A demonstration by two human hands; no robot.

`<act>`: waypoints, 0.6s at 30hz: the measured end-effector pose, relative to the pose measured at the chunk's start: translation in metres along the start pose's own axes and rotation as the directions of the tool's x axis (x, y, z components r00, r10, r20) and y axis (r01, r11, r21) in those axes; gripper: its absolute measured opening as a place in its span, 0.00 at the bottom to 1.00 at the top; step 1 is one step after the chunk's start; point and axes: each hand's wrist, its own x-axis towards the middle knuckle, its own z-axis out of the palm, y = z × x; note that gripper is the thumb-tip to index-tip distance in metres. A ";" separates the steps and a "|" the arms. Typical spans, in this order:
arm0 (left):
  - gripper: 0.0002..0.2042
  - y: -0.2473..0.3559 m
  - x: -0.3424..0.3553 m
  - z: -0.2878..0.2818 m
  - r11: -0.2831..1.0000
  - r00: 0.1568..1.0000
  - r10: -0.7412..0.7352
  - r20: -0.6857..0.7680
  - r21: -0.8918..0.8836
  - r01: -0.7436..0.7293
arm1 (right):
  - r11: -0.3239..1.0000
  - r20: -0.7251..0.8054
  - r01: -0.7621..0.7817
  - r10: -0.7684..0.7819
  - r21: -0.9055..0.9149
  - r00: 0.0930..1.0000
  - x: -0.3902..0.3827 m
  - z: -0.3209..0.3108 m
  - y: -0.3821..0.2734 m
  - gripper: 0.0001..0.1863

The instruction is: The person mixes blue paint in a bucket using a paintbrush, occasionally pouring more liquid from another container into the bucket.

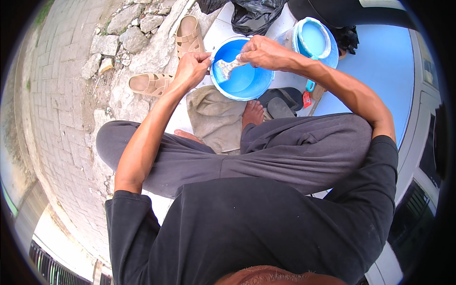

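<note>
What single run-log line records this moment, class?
left hand: grips rim of round blue plastic paint bucket | right hand: holds paint-covered brush over bucket | nearby: tan sandals, grey cloth

You have a grey cloth [211,118] spread by your bare foot [252,114]. Left of the cloth lie two tan sandals [151,84], and beyond it sit black plastic bags [251,14].

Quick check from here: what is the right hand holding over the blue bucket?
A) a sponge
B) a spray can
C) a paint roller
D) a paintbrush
D: the right hand grips a paintbrush, its bristles over the light blue paint in the blue bucket.
</note>
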 end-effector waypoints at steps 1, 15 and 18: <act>0.14 0.000 0.000 0.000 1.000 1.000 -0.006 0.002 -0.025 0.006 | 1.000 -0.008 0.020 -0.020 -0.023 1.000 0.001 0.003 0.004 0.20; 0.14 0.015 -0.008 -0.001 0.994 0.998 -0.049 0.037 -0.091 0.052 | 0.976 0.061 0.018 -0.005 -0.216 0.998 0.027 0.049 0.041 0.18; 0.14 0.013 -0.007 -0.002 0.996 0.999 -0.041 0.036 -0.073 0.043 | 0.938 0.018 0.053 -0.049 -0.342 0.999 0.027 0.050 0.039 0.17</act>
